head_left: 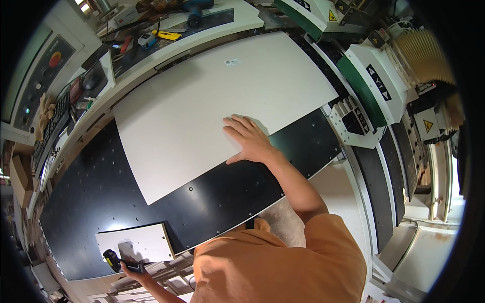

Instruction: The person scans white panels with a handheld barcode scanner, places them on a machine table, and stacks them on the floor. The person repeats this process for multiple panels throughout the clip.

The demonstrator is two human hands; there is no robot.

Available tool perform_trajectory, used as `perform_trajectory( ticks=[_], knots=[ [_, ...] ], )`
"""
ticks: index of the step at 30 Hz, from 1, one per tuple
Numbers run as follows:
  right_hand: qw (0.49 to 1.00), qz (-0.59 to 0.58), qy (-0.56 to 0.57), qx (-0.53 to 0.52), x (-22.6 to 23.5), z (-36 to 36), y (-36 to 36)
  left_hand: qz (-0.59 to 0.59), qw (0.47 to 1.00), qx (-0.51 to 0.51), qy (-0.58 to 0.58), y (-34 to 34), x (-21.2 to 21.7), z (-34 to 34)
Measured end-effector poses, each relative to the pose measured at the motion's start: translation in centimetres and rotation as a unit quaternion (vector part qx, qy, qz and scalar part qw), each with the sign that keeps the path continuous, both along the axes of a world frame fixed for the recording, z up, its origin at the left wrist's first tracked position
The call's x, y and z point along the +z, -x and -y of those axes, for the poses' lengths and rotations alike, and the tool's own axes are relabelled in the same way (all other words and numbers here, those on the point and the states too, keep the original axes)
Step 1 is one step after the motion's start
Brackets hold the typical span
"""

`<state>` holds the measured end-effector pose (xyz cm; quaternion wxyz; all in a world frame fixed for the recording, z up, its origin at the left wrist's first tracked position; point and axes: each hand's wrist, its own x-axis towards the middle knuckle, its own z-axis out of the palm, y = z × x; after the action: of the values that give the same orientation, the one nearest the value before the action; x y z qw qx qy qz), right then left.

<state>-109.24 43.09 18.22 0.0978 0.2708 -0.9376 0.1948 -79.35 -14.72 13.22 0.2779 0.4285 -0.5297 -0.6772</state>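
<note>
My right hand (247, 139) lies on the near edge of a large white panel (202, 111), fingers stretched out and apart. A small printed label (232, 61) is stuck on the panel toward its far edge. The panel rests on a black worktable (222, 187) dotted with small holes. At the lower left, my left hand (132, 271) is wrapped round a black and yellow handheld scanner (112, 260). The scanner is above a smaller white panel (151, 243) with dark holes near its right end, and a shadow falls on that panel.
White and green machine heads (371, 88) stand along the right, beside a ribbed hose (422, 53). A control panel with a red button (55, 59) is at the far left, near a keyboard (55, 118). Behind the table, a shelf holds a yellow cutter (167, 35) and a tape measure (146, 40).
</note>
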Motion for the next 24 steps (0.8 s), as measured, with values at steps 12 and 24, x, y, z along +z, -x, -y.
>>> perform_trajectory(
  ticks=[12, 24],
  knots=[
    [0.998, -0.049, -0.041, 0.016, -0.4, 2.0, -0.2, -0.081, 0.992, 0.054, -0.079, -0.4, 0.9, -3.5],
    [0.990, -0.078, -0.106, -0.046, -3.1, 5.4, -3.6, -0.102, 0.990, 0.101, 0.002, -17.1, 6.4, -14.9]
  ],
)
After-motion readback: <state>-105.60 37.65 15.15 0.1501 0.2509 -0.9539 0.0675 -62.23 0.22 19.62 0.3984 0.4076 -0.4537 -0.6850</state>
